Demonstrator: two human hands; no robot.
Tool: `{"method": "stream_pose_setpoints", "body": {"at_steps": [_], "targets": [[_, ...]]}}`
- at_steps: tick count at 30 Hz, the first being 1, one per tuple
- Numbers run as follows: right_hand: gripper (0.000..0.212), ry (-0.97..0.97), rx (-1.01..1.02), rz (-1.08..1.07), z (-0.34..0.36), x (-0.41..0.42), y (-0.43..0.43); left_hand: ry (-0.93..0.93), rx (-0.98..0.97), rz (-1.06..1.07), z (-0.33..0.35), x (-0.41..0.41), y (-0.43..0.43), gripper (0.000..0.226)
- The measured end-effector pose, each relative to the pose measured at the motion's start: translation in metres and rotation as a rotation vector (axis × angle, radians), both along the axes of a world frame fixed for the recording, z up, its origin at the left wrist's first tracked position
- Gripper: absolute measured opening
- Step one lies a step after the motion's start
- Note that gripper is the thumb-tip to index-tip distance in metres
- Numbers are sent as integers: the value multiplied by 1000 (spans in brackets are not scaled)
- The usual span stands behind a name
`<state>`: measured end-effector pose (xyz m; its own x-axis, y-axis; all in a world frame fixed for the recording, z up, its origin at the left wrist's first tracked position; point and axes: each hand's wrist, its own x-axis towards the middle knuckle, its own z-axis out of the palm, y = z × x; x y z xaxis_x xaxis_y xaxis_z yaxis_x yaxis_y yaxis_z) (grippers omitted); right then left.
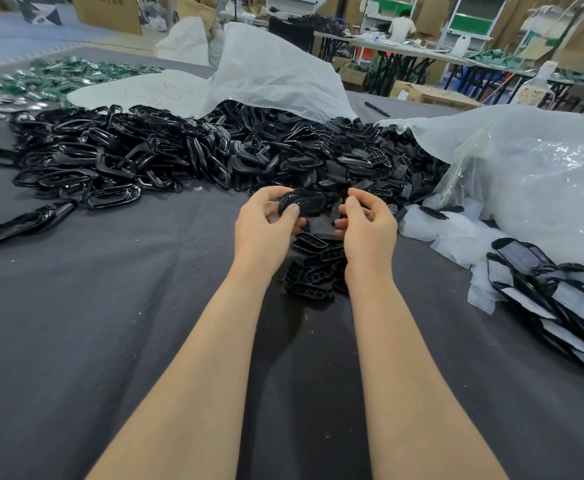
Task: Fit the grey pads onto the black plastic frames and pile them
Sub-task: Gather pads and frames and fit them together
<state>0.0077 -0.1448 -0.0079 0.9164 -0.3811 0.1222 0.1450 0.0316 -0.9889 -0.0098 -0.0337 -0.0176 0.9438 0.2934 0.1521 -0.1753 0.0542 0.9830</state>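
Both hands hold one black plastic frame [309, 202] above the grey cloth. My left hand [266, 226] grips its left end, thumb on the rim. My right hand [366, 223] pinches the frame's right end, and a grey pad [323, 226] shows just under the frame between the hands. A small heap of black slotted inserts [313, 268] lies right below. A big heap of loose black frames [138, 157] spreads across the back. Fitted frames with grey pads [553, 299] are piled at the right.
A clear plastic bag [532, 174] bulges at the right, and a white sack [266, 71] drapes behind the heap. Green packets [62, 76] lie at the far left. A black pen [376, 109] sits on the cloth-covered table [110, 306]. A person works at distant tables.
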Motion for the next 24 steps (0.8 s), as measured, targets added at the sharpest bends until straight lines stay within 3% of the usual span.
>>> {"method": "stream_pose_setpoints", "body": {"at_steps": [4, 11, 24], "targets": [[21, 45, 57, 86, 2, 0, 2, -4, 20, 2, 0, 0, 0, 25], [12, 37, -6, 190, -2, 0, 3, -13, 51, 13, -1, 0, 2, 26], [19, -3, -49, 180, 0, -1, 4, 25, -124, -5, 1, 2, 0, 22]]}}
